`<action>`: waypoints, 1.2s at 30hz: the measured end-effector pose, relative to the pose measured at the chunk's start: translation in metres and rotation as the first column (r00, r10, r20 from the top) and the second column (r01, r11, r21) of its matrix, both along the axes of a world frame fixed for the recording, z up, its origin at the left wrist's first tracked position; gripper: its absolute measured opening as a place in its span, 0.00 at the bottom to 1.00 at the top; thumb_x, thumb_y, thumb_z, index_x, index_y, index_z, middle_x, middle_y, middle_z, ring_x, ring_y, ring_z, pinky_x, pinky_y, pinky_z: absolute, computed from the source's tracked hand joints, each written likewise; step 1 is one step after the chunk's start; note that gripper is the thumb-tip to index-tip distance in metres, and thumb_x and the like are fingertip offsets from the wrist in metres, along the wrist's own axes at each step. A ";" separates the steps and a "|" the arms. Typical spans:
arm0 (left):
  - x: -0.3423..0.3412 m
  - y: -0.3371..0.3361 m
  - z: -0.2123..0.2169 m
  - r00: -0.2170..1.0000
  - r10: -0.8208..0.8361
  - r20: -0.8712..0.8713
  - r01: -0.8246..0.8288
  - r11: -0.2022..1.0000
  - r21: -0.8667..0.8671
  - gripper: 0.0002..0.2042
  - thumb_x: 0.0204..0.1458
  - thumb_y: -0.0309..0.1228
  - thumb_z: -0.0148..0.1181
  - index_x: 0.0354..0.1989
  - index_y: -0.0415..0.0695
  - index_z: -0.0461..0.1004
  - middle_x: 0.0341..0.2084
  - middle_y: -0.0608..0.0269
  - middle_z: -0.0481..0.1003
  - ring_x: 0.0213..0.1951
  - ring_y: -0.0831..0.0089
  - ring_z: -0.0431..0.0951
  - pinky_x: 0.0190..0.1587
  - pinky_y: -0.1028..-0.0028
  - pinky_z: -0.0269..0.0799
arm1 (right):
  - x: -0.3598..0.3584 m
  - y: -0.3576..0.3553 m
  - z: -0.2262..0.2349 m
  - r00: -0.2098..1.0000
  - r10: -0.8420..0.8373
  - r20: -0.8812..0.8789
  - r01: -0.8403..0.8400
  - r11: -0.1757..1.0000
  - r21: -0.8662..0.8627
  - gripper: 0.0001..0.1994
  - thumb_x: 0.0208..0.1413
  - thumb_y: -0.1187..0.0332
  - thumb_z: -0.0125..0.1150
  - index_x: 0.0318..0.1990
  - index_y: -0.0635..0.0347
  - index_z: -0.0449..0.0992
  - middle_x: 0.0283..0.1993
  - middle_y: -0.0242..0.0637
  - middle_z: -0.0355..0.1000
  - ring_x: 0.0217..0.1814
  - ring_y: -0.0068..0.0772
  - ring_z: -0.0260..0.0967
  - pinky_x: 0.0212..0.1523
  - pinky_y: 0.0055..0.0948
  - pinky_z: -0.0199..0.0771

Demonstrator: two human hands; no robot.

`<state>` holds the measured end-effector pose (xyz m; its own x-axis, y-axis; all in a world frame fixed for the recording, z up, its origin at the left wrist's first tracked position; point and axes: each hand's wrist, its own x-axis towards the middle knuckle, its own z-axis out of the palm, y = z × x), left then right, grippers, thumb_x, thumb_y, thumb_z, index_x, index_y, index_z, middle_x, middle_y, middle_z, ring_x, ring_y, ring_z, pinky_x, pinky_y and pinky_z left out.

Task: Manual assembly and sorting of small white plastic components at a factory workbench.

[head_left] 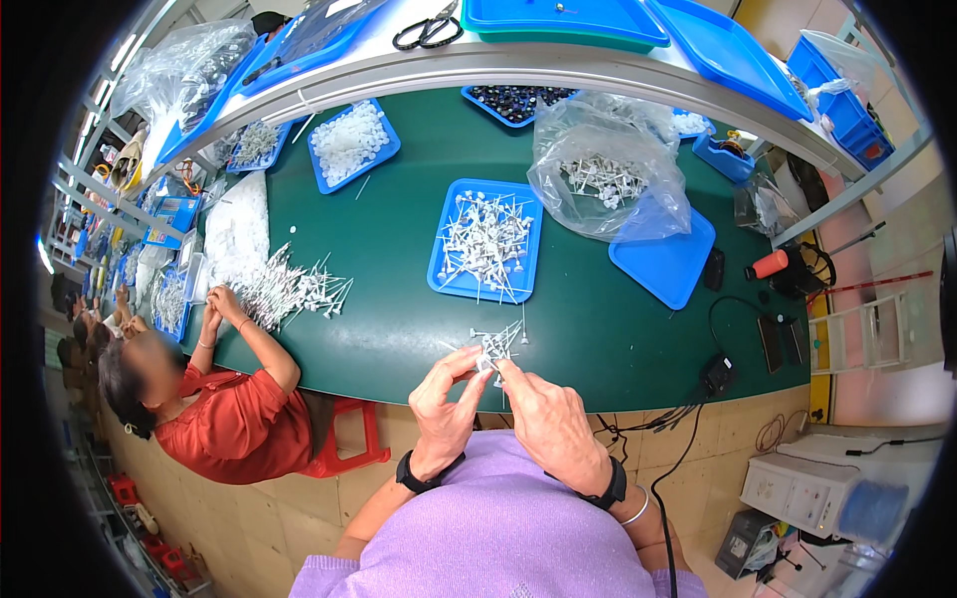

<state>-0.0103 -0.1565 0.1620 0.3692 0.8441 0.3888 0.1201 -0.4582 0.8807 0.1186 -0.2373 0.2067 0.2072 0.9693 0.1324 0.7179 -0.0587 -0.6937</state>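
Just over the table's near edge, my left hand [443, 407] pinches a small white round-headed part [485, 364] between thumb and fingers. Pressed close against it, my right hand [550, 417] has its fingertips closed on the same part; exactly where they grip is hidden. A loose heap of white thin-stemmed parts [501, 341] lies right behind my fingertips. Farther back, a blue tray [437, 271] is piled with more white stemmed parts [485, 237].
A clear plastic bag [558, 204] of parts and a flat blue tray [666, 261] lie right of centre. Left, a co-worker in red [244, 424] handles parts beside a large heap [289, 289]. A metal-edged shelf [518, 68] spans the back; cables [653, 419] hang at right.
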 end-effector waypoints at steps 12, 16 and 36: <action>-0.008 0.006 -0.002 0.995 -0.049 0.092 0.077 0.940 -0.332 0.09 0.51 0.17 0.62 0.42 0.35 0.77 0.42 0.55 0.77 0.42 0.75 0.79 0.41 0.80 0.74 | 0.008 0.004 -0.004 0.948 0.003 -0.320 -0.013 0.999 -0.031 0.10 0.60 0.73 0.52 0.48 0.66 0.71 0.28 0.54 0.73 0.31 0.57 0.73 0.29 0.47 0.70; -0.008 0.006 0.002 0.959 -0.091 0.269 0.237 0.778 -0.582 0.10 0.54 0.20 0.60 0.45 0.36 0.75 0.38 0.59 0.79 0.39 0.78 0.79 0.36 0.82 0.71 | 0.012 0.006 -0.005 0.880 -0.015 -0.474 -0.025 0.997 -0.079 0.10 0.62 0.73 0.52 0.48 0.65 0.74 0.22 0.43 0.67 0.23 0.36 0.63 0.24 0.34 0.63; -0.010 0.007 0.002 0.935 -0.158 0.317 0.333 0.698 -0.633 0.11 0.59 0.21 0.55 0.49 0.34 0.73 0.41 0.53 0.79 0.44 0.73 0.79 0.51 0.75 0.73 | 0.039 0.011 -0.020 0.331 -0.055 -0.942 -0.399 0.897 -0.193 0.14 0.67 0.67 0.47 0.53 0.63 0.73 0.17 0.17 0.52 0.15 0.09 0.44 0.16 0.17 0.46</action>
<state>-0.0200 -0.1495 0.1636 0.5791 0.8026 -0.1432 -0.1474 0.2758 0.9498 0.1580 -0.2262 0.1865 -0.2044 0.9158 -0.3457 -0.3323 -0.3971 -0.8555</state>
